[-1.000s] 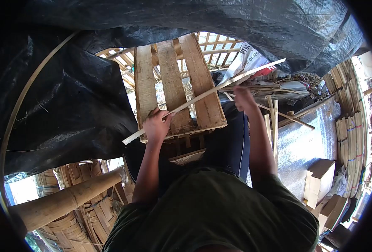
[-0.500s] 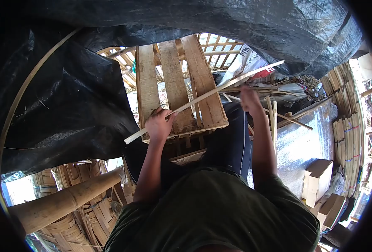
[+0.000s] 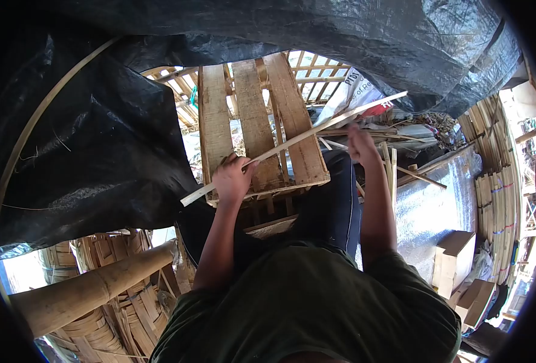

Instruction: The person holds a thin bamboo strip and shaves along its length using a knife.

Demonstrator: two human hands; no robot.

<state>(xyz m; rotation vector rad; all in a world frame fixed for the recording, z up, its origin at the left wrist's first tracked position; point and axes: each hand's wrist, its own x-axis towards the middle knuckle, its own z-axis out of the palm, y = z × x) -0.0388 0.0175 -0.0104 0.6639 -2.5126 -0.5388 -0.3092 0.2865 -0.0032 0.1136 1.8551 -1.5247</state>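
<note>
A long pale strip of wood or bamboo (image 3: 292, 143) lies slanted across a slatted wooden crate (image 3: 253, 109), its far end rising to the upper right. My left hand (image 3: 232, 178) is closed round the strip near its lower left end, over the crate's near left corner. To the right of the crate, just below the strip's far part, my right hand (image 3: 361, 145) is closed. Something thin and blurred shows at its top, too unclear to name.
Black plastic sheeting (image 3: 98, 139) hangs at left and above. A thick bamboo pole (image 3: 98, 287) is at lower left. At right are thin sticks (image 3: 394, 172), a silvery sheet (image 3: 431, 212), cardboard boxes (image 3: 455, 260) and tied bundles of strips (image 3: 496, 206). A printed sack (image 3: 349, 97) lies beyond.
My right hand has shifted slightly right and down from its earliest position. My left hand keeps its hold, and the strip has barely moved. The view has shifted slightly.
</note>
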